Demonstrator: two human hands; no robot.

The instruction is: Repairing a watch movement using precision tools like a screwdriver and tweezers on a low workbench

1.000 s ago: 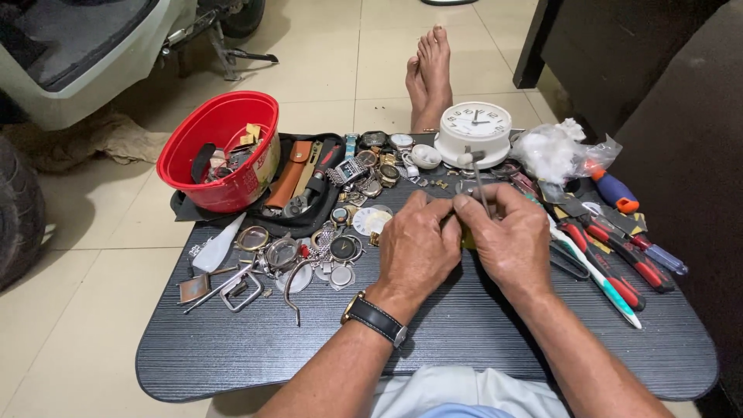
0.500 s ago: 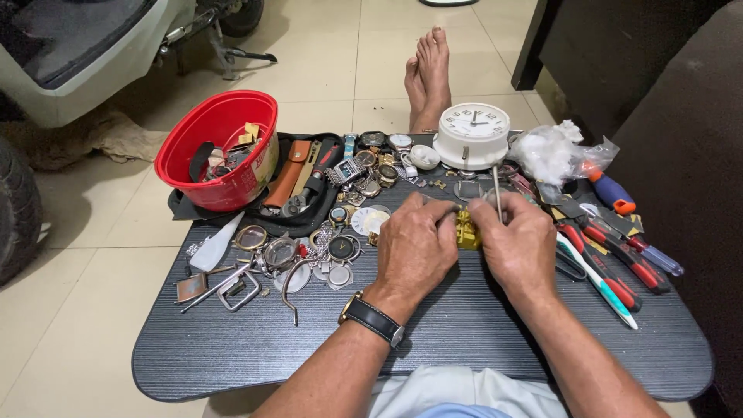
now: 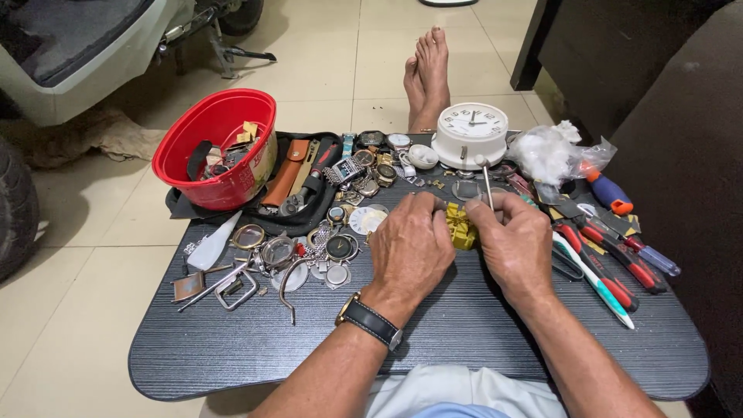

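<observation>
The left hand [image 3: 410,244] pinches a small yellow metal holder [image 3: 461,225]; the right hand [image 3: 517,244], at its three o'clock, grips a thin white-tipped metal tool [image 3: 487,186]. The holder looks light, stiff and fiddly, best held by its sides.

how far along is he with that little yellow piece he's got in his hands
Done: nothing looks finished. In hand: the left hand steadies the yellow piece while the right hand works a thin tool at it. Left: loose watches lie spread on the black table.

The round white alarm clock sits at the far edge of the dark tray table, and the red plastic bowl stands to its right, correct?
Not quite: the head view shows the red plastic bowl standing left of the round white alarm clock, at the dark tray table's far left corner.
</observation>
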